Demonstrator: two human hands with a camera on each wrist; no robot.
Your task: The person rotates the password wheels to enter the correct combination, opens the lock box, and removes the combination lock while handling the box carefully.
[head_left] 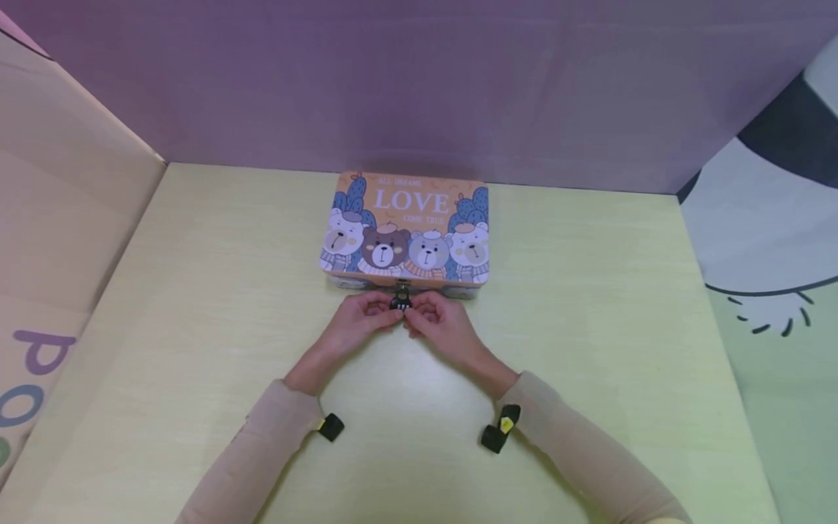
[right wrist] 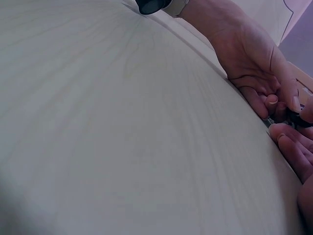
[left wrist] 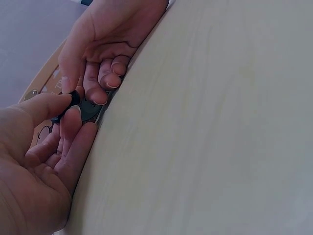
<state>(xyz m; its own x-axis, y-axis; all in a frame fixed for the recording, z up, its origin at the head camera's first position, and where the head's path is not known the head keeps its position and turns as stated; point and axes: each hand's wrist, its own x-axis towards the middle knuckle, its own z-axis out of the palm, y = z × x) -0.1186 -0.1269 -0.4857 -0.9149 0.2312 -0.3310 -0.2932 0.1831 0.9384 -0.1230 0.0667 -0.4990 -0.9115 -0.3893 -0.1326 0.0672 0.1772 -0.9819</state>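
Note:
A rectangular box point(head_left: 414, 200) with bears, cacti and the word LOVE on its lid sits shut at the back of the table. A small black combination padlock point(head_left: 401, 303) with a row of pale digits hangs at the metal clasp point(head_left: 403, 283) on its front. My left hand point(head_left: 348, 325) pinches the padlock's left side between thumb and fingers. From the other side my right hand point(head_left: 452, 333) pinches it too, the thumb near the digits. In the left wrist view, fingertips of both hands cover much of the padlock point(left wrist: 88, 110).
The pale wood-grain table point(head_left: 563, 306) extends to both sides and in front of the box. Right behind the box rises a purple backdrop point(head_left: 419, 87). Printed panels stand left point(head_left: 72, 218) and right point(head_left: 759, 225). A small black wrist device point(head_left: 331, 427) juts from the left sleeve.

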